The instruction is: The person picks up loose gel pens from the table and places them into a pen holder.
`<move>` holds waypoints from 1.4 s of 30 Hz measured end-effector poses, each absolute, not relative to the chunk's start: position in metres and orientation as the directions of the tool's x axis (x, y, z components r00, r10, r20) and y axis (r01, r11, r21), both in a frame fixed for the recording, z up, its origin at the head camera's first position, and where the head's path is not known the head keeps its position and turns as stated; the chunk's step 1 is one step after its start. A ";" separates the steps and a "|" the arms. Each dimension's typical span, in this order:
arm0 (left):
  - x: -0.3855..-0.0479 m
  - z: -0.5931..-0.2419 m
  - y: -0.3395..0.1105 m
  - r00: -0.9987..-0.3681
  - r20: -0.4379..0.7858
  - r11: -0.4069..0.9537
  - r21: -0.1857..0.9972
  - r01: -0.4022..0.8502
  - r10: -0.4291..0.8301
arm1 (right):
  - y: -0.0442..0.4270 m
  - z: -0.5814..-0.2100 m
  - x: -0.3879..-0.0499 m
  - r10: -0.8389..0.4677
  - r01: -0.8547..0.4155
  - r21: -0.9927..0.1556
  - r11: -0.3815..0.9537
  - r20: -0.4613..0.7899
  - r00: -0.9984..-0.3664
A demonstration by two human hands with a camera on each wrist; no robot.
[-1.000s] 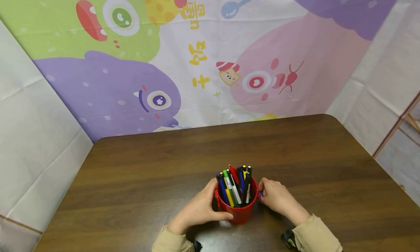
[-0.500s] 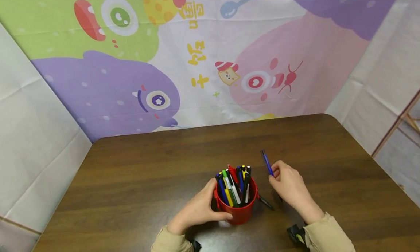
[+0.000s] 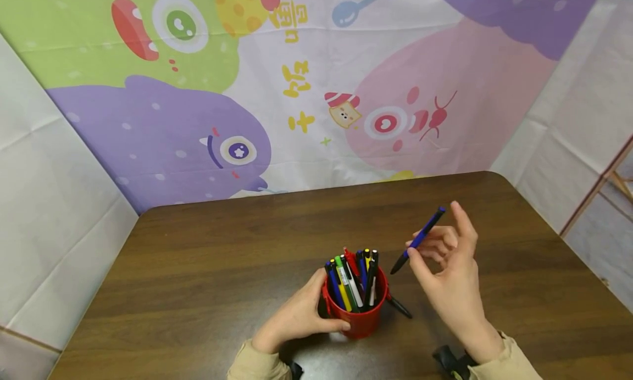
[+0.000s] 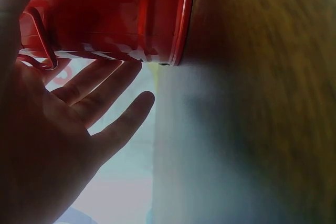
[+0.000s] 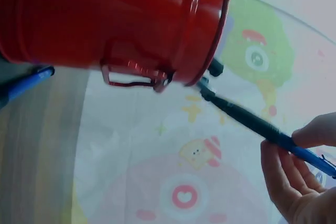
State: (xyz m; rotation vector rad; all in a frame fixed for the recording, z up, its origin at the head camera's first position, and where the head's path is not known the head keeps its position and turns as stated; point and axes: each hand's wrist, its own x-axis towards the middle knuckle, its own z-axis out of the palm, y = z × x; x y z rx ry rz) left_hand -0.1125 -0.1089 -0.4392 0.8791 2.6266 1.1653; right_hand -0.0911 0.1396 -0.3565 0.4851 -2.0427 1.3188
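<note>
A small red metal bucket (image 3: 360, 322) stands on the table, packed with several upright pens (image 3: 353, 284) in blue, yellow, green, white, red and black. My left hand (image 3: 299, 314) holds the bucket from its left side, thumb across the front; the left wrist view shows its fingers (image 4: 107, 85) along the wall. To the right of the bucket and above the table, my right hand (image 3: 455, 275) pinches a blue pen (image 3: 422, 234) with a black grip between thumb and fingers. That pen slants, its dark end down toward the bucket; the index finger points up, off it.
Another pen (image 3: 399, 307) lies on the table just right of the bucket; its blue barrel (image 5: 29, 85) shows in the right wrist view. A brown wooden table (image 3: 222, 259) spreads around. Behind it hangs a cloth (image 3: 306, 166) with cartoon figures.
My right hand has drawn the blue pen away from beside the bucket, raised it and turned it so the dark end points down-left. The left hand and bucket have stayed put.
</note>
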 end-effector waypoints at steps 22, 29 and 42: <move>-0.112 -0.439 -0.108 -0.819 0.090 0.515 0.737 0.437 0.567 | 0.116 -0.386 -0.096 -0.222 -0.565 -0.526 0.635 0.576 -0.787; -0.112 -0.439 -0.109 -0.826 0.100 0.526 0.728 0.441 0.555 | 0.118 -0.390 -0.102 -0.196 -0.499 -0.609 0.617 0.495 -0.846; -0.112 -0.440 -0.109 -0.826 0.105 0.534 0.716 0.449 0.553 | 0.125 -0.433 -0.120 -0.222 -0.243 -0.497 0.833 0.102 -0.970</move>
